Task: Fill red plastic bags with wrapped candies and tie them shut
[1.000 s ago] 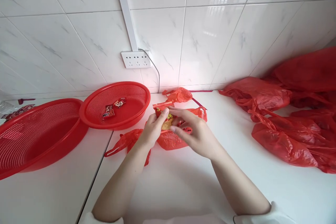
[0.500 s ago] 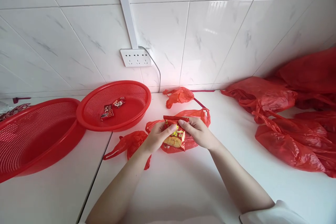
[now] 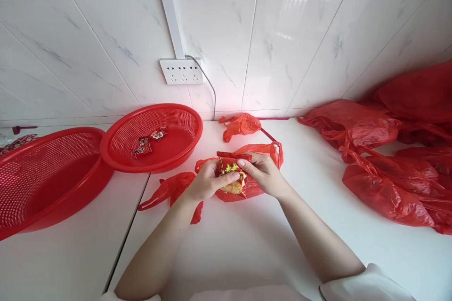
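A red and gold biscuit packet (image 3: 231, 168) with a picture of a round biscuit is held up between both hands. My left hand (image 3: 208, 181) grips its left side, thumb across the front. My right hand (image 3: 262, 174) pinches it at the upper right, thumb on the front below the crimped top seam. Behind and below the packet lies a red plastic bag (image 3: 257, 192) on the white table, partly hidden by my hands. Another crumpled red bag (image 3: 178, 190) lies just left of my left hand.
Two red mesh baskets (image 3: 169, 109) (image 3: 81, 207) stand at the left, the far one holding small snack packets (image 3: 142, 146). A small red bag (image 3: 243, 124) lies near the tiled wall. Several full red bags (image 3: 388, 193) are heaped at the right. A socket strip (image 3: 181, 72) is on the wall.
My left thumb has slid lower on the packet, uncovering more of the yellow lettering. Both hands still hold it in about the same place. The view has tilted slightly.
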Demonstrator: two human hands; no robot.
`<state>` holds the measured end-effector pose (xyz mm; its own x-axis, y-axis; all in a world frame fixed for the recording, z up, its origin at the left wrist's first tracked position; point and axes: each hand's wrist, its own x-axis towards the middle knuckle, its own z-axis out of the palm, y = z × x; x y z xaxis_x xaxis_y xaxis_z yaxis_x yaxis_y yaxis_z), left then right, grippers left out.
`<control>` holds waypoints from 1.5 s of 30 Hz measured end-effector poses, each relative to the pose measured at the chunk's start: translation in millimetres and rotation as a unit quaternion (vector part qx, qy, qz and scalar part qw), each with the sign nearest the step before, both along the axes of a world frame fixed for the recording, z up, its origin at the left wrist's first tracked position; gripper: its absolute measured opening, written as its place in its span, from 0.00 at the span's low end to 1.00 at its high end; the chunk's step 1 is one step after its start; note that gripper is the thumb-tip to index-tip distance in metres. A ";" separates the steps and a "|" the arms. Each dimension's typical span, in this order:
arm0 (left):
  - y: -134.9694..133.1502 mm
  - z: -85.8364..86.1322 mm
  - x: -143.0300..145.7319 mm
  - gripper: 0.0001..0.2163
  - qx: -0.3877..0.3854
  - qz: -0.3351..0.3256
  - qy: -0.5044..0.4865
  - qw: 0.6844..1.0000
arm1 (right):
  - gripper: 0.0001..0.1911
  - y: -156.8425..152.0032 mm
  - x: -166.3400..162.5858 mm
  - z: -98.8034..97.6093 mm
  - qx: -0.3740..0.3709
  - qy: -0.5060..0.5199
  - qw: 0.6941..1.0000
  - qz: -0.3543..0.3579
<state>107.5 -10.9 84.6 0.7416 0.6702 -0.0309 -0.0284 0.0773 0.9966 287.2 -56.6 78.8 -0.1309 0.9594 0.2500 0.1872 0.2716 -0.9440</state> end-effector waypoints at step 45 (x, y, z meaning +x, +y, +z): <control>17.0 -11.0 -13.3 0.13 0.031 0.042 0.062 0.997 | 0.22 4.1 5.3 -7.3 -0.059 0.008 0.998 0.006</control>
